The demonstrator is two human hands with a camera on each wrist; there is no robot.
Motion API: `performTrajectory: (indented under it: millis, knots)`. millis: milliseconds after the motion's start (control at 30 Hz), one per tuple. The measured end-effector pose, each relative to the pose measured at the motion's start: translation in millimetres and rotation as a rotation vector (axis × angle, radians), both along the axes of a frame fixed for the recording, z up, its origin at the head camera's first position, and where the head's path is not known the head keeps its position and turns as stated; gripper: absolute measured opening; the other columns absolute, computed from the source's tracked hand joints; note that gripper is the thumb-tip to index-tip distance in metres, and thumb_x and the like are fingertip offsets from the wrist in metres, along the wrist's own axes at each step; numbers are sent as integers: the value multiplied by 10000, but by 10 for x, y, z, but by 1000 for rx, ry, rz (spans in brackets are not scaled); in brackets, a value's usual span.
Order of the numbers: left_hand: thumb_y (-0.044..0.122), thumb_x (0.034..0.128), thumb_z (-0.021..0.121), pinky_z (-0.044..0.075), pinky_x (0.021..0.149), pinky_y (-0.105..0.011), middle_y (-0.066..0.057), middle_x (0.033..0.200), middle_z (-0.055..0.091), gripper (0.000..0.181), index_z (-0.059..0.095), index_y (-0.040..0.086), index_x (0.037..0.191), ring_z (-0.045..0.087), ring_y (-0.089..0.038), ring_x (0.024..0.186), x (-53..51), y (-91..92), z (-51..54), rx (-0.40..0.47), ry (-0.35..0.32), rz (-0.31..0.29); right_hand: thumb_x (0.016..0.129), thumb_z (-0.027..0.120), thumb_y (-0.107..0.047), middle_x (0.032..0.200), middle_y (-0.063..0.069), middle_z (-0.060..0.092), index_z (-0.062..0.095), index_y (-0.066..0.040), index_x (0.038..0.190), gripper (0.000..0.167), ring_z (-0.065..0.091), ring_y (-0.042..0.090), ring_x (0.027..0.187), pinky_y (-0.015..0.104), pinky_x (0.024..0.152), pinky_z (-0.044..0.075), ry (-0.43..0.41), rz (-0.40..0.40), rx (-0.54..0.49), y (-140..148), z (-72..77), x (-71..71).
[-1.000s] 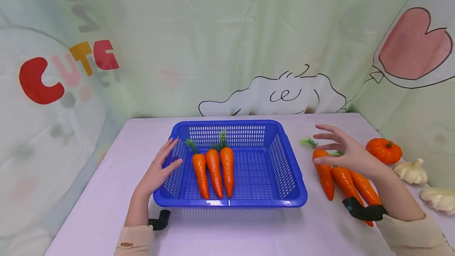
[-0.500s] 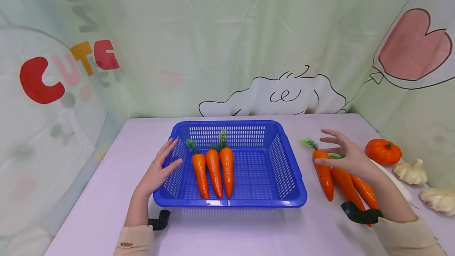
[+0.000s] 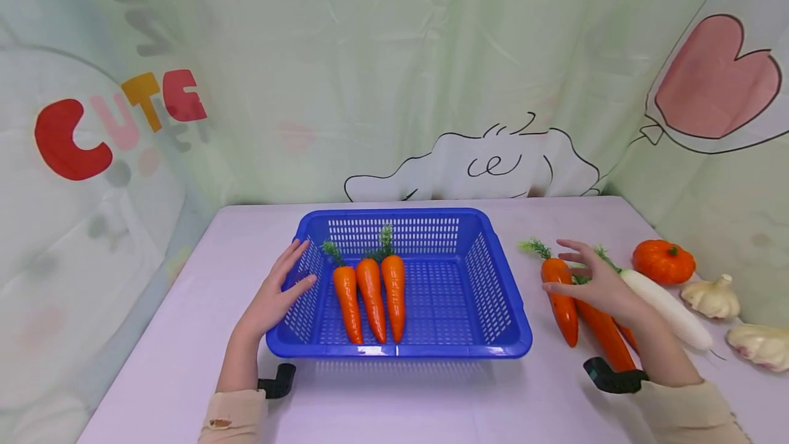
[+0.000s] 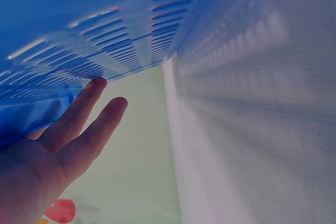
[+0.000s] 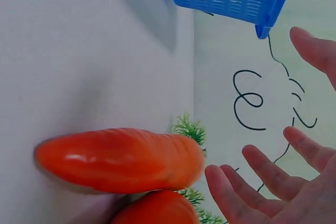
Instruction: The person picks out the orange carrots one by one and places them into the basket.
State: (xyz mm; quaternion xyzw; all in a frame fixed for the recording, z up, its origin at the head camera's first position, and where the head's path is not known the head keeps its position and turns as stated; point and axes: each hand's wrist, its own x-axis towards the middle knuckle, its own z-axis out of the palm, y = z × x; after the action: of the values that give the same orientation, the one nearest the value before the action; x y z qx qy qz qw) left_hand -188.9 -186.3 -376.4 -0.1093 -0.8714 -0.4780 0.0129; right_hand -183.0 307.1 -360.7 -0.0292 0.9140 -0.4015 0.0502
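A blue plastic basket (image 3: 394, 351) stands on the table with three orange carrots (image 3: 372, 300) lying side by side in its left half. My left hand (image 3: 277, 300) is at the basket's left wall, thumb over the rim, fingers extended; in the left wrist view, fingertips (image 4: 97, 83) reach the slotted wall. Above the carrots right of the basket, my right hand (image 3: 600, 283) hovers with spread fingers and holds nothing. The nearest carrot (image 3: 561, 314) has a green top. Beside it lies a second carrot (image 3: 607, 338); a third is mostly hidden under the forearm.
Right of my right arm lies a white radish (image 3: 666, 310). Behind it sits a small orange pumpkin (image 3: 664, 262), with a garlic bulb (image 3: 711, 297) and another garlic bulb (image 3: 759, 346) along the right side. A printed curtain (image 3: 382, 88) hangs behind the table.
My right hand has lowered slightly and its forearm has swung left over the carrots, uncovering the white radish. The left hand and the basket have stayed put.
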Motion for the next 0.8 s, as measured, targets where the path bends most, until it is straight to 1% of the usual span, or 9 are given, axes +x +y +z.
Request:
performTrajectory:
  millis: [133,300,433,533,567,667,700,767,800]
  knots:
    - [364,899,538,137,980,-684,-34,1528,99,630,259,253,1453,88,-342,1375,-4,-1,-7,2,1,-3,808,671,-381,1395,343,196,70,-71,1462,941,258,543,1210,655,843,374,-48,-34,-5,9,-52,16]
    - [364,900,536,135,982,-684,-34,1528,99,628,259,256,1453,87,-340,1376,-7,0,-4,1,1,-3,806,671,-388,1384,364,168,67,-41,1455,952,241,553,1199,663,850,360,-65,-39,15,17,-126,33]
    - [370,898,538,134,983,-683,-34,1528,101,631,259,257,1453,87,-337,1376,-6,-2,-3,0,3,0,806,670,-390,1374,373,174,80,-28,1451,947,254,568,1181,656,840,374,-54,-39,48,12,-194,25]
    - [368,899,541,134,985,-681,-40,1527,105,633,259,251,1453,89,-337,1376,-6,-5,-7,-2,8,-2,789,683,-408,1374,369,181,91,-48,1457,962,261,572,1172,650,827,388,-31,-57,54,8,-265,3]
    - [367,899,541,134,986,-681,-42,1527,107,633,259,250,1454,90,-338,1376,-6,-6,-9,-3,9,-3,784,688,-410,1369,355,201,111,-78,1461,949,280,558,1161,640,809,406,-8,-74,66,18,-313,-16]
    - [367,899,542,132,987,-681,-44,1527,108,634,259,249,1454,89,-339,1375,-7,-7,-12,-4,8,-3,767,695,-436,1359,354,200,126,-106,1464,958,275,558,1145,667,814,375,31,-78,75,44,-406,-53]
    - [368,899,541,131,986,-682,-43,1527,106,634,258,251,1454,88,-339,1376,-7,-8,-12,-6,7,-2,757,703,-440,1352,344,215,143,-125,1464,956,298,540,1128,667,809,377,46,-92,89,47,-440,-68]
    - [372,898,541,131,983,-684,-41,1527,104,636,255,256,1454,87,-339,1376,-9,-8,-13,-8,5,1,743,707,-461,1350,344,201,146,-126,1463,971,295,536,1121,676,810,366,53,-89,103,47,-475,-81]
    - [372,897,541,130,982,-685,-41,1527,103,637,254,257,1454,87,-339,1376,-10,-8,-14,-8,5,1,738,706,-472,1355,354,180,129,-104,1462,997,282,549,1131,687,823,347,41,-75,99,34,-465,-74]
